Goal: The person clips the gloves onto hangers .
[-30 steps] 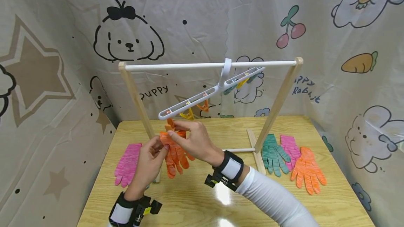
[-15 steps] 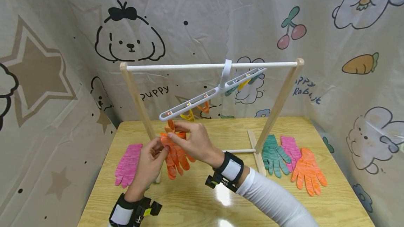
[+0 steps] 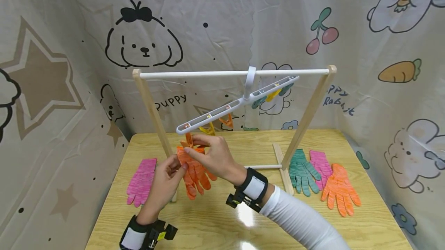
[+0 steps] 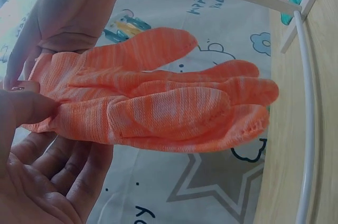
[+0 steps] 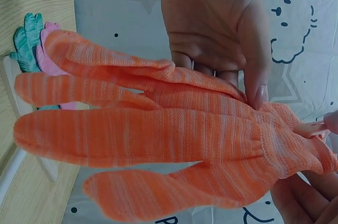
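An orange knitted glove (image 3: 196,172) hangs fingers down beneath the near left end of a pale grey clip hanger (image 3: 212,115). My left hand (image 3: 166,178) pinches the glove near its cuff, thumb in front and fingers behind. With thumb and fingers, my right hand (image 3: 217,157) pinches an orange clothespin (image 3: 188,140) at the cuff. In the right wrist view part of that clothespin (image 5: 310,128) shows against the cuff, beside the right thumb. The jaws of the clothespin are mostly hidden by the glove and fingers.
A wooden stand with a white rod (image 3: 194,75) carries the hanger, which has more coloured clips. On the table (image 3: 215,227) lie a pink glove (image 3: 141,180) at left, and green (image 3: 303,172), pink (image 3: 321,165) and orange gloves (image 3: 341,190) at right. A patterned cloth surrounds the table.
The hanger has turned slightly, its far end shifting right. The held glove sits a touch lower. Both hands keep nearly the same place and hold.
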{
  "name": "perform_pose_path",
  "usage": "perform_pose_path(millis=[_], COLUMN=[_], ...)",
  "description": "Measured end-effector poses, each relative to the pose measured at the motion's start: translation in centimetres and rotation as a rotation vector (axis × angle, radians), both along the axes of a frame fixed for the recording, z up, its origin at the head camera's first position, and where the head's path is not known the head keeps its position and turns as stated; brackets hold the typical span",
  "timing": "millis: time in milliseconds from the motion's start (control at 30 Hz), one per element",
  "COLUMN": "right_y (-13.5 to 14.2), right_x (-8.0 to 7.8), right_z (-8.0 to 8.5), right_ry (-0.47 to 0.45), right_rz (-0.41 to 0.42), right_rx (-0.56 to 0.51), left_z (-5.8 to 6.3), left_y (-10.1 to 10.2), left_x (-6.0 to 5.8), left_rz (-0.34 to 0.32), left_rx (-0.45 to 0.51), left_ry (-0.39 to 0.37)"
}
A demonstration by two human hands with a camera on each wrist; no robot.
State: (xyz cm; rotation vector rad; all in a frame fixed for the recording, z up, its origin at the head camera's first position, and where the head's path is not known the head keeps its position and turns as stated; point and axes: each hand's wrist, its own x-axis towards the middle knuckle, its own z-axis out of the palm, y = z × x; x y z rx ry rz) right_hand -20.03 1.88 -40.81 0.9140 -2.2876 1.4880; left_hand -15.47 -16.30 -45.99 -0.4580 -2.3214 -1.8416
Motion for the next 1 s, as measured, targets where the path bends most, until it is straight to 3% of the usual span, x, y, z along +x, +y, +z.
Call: perform_pose_path(millis=[433,733,1000], right_y=[-0.1,-0.1,-0.2], right_x=[-0.1,-0.2,-0.4], right_z=[-0.3,-0.8,-1.2], right_ry=[-0.001,0.017,0.045], right_rz=[-0.014,-0.004,-0.008], right_rx=[0.003,-0.016,-0.021], left_z=[-0.5,-1.0,-1.0], left_y=[-0.2,-0.4,-0.4], left_x=[0.1,-0.2,-0.3], left_rz=[-0.008,0.007,0.039], left_rx=[-0.026,-0.009,0.003], left_ry=[-0.063,-0.016,-0.047])
